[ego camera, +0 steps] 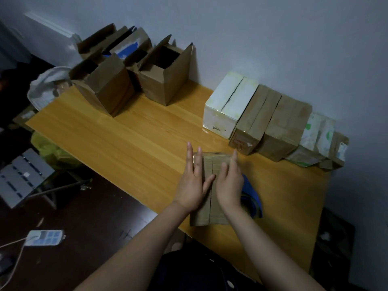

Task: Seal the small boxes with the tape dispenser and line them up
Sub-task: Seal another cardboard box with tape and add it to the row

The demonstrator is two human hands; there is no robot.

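Observation:
A small brown cardboard box point(212, 164) stands near the front edge of the wooden table point(130, 131), its two top flaps closed. My left hand point(194, 181) lies flat on the left flap with straight fingers. My right hand point(230, 181) presses the right flap, fingers mostly straight. The blue tape dispenser point(253, 196) lies on the table just right of the box, partly hidden by my right hand. A row of closed boxes stands along the wall: a white box point(227, 103), two brown boxes point(253, 120) point(283, 127), and further ones at the right end.
Several open brown boxes point(161, 78) stand at the table's far left. A white bag point(46, 85) sits off the left edge. On the dark floor lie a power strip point(45, 237) and a grey rack point(21, 177). The wall runs behind the row.

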